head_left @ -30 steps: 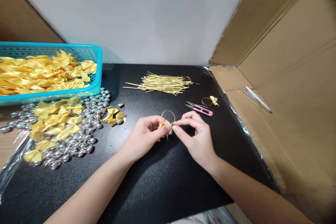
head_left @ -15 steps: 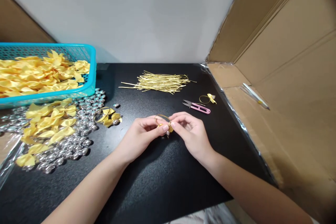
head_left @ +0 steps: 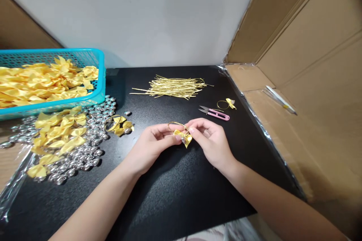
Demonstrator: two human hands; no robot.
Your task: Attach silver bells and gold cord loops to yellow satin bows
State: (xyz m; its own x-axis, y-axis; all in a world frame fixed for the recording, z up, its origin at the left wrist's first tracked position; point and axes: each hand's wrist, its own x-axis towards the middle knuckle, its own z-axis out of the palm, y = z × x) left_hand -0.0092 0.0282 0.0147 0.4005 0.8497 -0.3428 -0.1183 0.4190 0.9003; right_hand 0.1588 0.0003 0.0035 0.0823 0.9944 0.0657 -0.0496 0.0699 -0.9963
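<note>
Between my hands, just above the black table [head_left: 158, 199], is a yellow ribbon bow [head_left: 186, 141] with a silver bell and a loop of gold cord [head_left: 177, 123]. My left hand [head_left: 154, 145] pinches the bow's left side, its thumb by the bell. With thumb and forefinger closed, my right hand [head_left: 210, 139] grips the cord near the bow's upper right. Beyond lie pink thread snips [head_left: 219, 114] and another bow on a cord loop [head_left: 230, 103]. Farther back is a bundle of gold cords [head_left: 175, 87].
A turquoise basket [head_left: 100, 79] full of yellow bows stands at the left. Before it, loose bows [head_left: 60, 131] lie on many silver bells [head_left: 90, 152]. A few bows with cord [head_left: 120, 125] rest nearby. Cardboard [head_left: 305, 64] walls the right side, where a white pen-like tool [head_left: 279, 99] lies.
The bow has turned so its yellow ribbon and bell show more openly between my hands. My right fingers have shifted slightly right along the cord. The whole view has moved a little.
</note>
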